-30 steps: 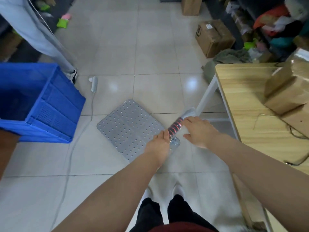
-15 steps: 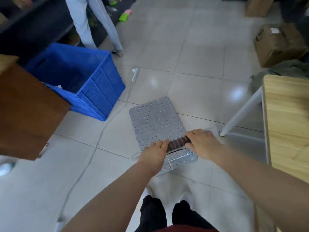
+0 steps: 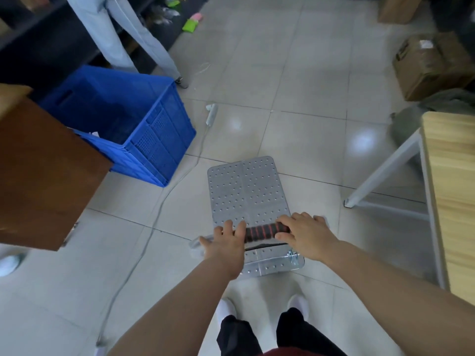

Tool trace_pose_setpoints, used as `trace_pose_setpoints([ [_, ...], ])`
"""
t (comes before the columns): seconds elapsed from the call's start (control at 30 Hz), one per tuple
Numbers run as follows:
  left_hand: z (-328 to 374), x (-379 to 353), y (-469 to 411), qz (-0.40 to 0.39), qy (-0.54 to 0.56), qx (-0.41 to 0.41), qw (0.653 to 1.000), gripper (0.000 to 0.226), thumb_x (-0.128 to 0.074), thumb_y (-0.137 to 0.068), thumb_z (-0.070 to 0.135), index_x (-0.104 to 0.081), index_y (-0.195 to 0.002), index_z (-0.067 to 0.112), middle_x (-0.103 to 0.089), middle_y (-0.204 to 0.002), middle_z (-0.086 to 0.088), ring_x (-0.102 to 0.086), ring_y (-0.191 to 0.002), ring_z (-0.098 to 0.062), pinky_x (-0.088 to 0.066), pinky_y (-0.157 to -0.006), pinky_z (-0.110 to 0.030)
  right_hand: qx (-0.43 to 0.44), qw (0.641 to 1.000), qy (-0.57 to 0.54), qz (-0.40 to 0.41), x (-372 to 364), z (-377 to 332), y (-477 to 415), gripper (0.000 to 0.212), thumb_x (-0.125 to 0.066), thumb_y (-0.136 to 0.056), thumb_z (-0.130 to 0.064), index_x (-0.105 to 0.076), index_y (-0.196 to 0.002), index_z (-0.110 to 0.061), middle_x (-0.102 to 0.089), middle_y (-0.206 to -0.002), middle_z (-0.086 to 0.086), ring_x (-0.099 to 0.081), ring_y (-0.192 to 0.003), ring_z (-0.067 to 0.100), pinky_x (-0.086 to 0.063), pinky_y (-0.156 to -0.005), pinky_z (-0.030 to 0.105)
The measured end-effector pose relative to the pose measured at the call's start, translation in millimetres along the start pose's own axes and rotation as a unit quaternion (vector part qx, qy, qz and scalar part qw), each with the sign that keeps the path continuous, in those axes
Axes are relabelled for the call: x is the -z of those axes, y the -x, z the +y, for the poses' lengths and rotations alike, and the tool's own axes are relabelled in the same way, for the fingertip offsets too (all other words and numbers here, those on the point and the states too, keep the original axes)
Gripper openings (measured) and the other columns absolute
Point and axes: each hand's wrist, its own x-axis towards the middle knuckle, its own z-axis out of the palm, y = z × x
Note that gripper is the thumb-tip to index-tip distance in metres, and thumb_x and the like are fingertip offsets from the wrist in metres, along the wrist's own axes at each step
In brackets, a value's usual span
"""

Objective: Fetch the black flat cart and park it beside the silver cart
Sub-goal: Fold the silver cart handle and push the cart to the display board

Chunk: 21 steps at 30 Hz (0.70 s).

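Our left hand (image 3: pixel 226 242) and right hand (image 3: pixel 305 235) both curl round the handle (image 3: pixel 262 231) between them. The silver cart (image 3: pixel 246 186) sits just past our hands. We see no black cart, so fetching it looks not yet done.

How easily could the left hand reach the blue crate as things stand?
Probably not without a step: the left hand grips the handle, and the blue crate stands well ahead; only a cable lies between.
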Motion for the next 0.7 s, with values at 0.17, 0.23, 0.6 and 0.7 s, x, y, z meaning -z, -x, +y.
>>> trace_pose_setpoints([
  [0.17, -23, 2, -13, -0.002, -0.026, -0.025, 0.999, 0.089, -0.066, -0.085, 0.026, -0.001, -0.146, 0.030, -0.018, -0.146, -0.009, -0.029, -0.130, -0.034, -0.031, -0.100, -0.068, -0.030, 0.999, -0.007, 0.014, -6, -19, -8, 0.034, -0.035, -0.092, -0.057, -0.043, -0.116, -0.035, -0.055, -0.100, -0.005, -0.049, -0.098, 0.019, -0.034, -0.086, 0.041],
  [0.23, -33, 4, -18, -0.011, -0.040, -0.037, 0.998, 0.094, -0.069, -0.081, 0.021, 0.000, -0.145, 0.030, -0.017, -0.145, -0.010, -0.028, -0.130, -0.035, -0.029, -0.100, -0.070, -0.043, 0.999, 0.001, 0.028, -10, -26, -10, 0.035, -0.034, -0.091, -0.059, -0.043, -0.115, -0.035, -0.053, -0.096, -0.007, -0.046, -0.091, 0.017, -0.032, -0.080, 0.038],
  [0.6, -82, 31, -56, -0.013, -0.084, -0.099, 0.991, 0.092, -0.060, -0.079, 0.005, -0.004, -0.146, 0.032, -0.024, -0.142, -0.013, -0.030, -0.128, -0.037, -0.030, -0.099, -0.072, -0.156, 0.984, -0.044, 0.076, -24, -76, -36, 0.038, -0.031, -0.093, -0.056, -0.041, -0.121, -0.032, -0.054, -0.113, 0.001, -0.047, -0.108, 0.024, -0.036, -0.093, 0.050],
  [0.7, -89, 42, -69, -0.017, -0.095, -0.082, 0.992, 0.092, -0.061, -0.079, 0.005, -0.004, -0.146, 0.033, -0.026, -0.138, -0.013, -0.033, -0.125, -0.037, -0.034, -0.095, -0.072, -0.172, 0.979, -0.058, 0.090, -20, -84, -54, 0.039, -0.033, -0.093, -0.055, -0.041, -0.122, -0.030, -0.053, -0.117, 0.003, -0.046, -0.111, 0.025, -0.036, -0.095, 0.052],
])
